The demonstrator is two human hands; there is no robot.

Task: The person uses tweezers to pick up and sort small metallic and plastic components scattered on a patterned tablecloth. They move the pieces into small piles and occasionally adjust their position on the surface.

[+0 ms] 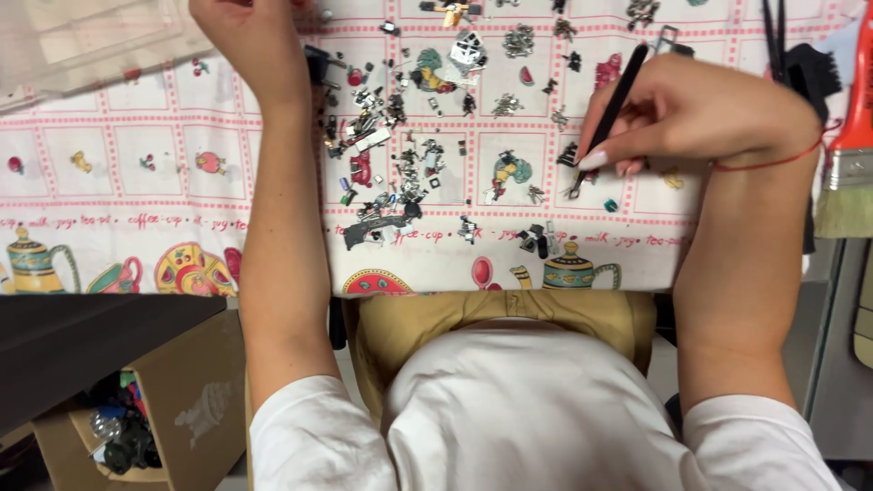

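**Tweezers over scattered small parts**

Head view: the right hand (691, 114) rests on a patterned cloth (136, 182) that covers the table. Its fingers (596, 156) are curled tight round black tweezers (611, 114), held like a pen and slanting down to the left. The tweezer tips sit at a small dark part (575, 186) lying on the cloth just below the fingertips; whether they grip it is too small to tell. A thin red thread (773, 162) circles the right wrist.

The left hand (250, 36) reaches to the far edge of the cloth, beside a clear plastic tray (91, 41). Its fingers are cut off by the top of the picture, so I cannot tell how open they are or whether they hold anything.

Between the two forearms lies a loose spread of small metal parts (400, 155). A brush (850, 164) lies at the right edge. A cardboard box (173, 382) stands low on the left.
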